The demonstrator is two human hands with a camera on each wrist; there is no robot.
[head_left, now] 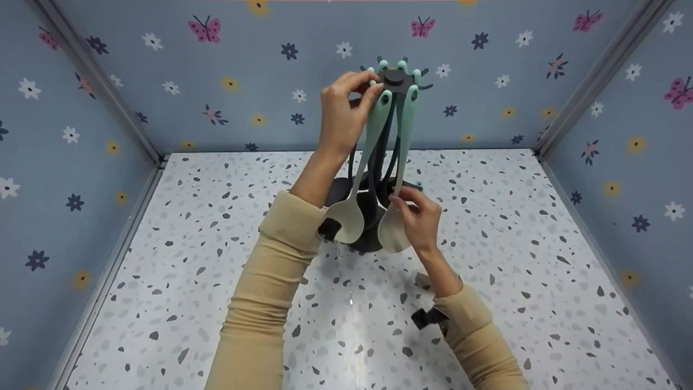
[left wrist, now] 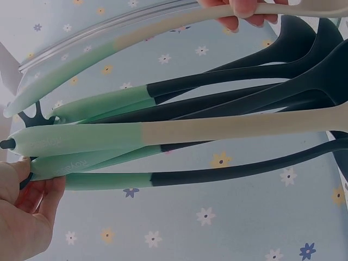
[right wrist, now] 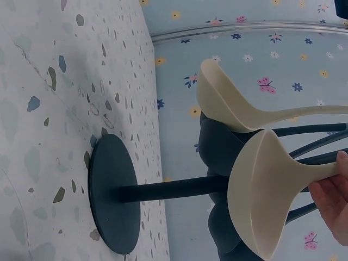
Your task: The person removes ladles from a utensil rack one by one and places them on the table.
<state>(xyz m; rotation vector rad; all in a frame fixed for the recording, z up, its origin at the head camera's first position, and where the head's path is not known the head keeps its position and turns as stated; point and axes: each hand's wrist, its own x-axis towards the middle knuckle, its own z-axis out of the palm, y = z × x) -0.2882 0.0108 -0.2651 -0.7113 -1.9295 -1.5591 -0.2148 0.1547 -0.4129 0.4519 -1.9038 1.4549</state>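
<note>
A dark rotating-style utensil rack point(head_left: 398, 81) stands on a round base point(right wrist: 117, 196), hung with several mint-handled utensils. My left hand point(head_left: 344, 111) pinches the rim of the rack's top beside the handle ends. Lower down, my right hand point(head_left: 422, 216) pinches the cream stem of a ladle point(head_left: 392, 233) just above its bowl. That ladle's handle end lies by a hook at the rack's front right; whether it sits on the hook I cannot tell. A second cream ladle point(head_left: 349, 222) hangs to its left. Dark-headed utensils point(left wrist: 293, 43) hang behind, partly hidden.
The rack stands toward the back of a speckled white tabletop point(head_left: 216, 303). Blue flowered panels point(head_left: 260, 70) with metal edge strips close in the back and both sides. A dark camera piece point(head_left: 427, 318) is at the right wrist.
</note>
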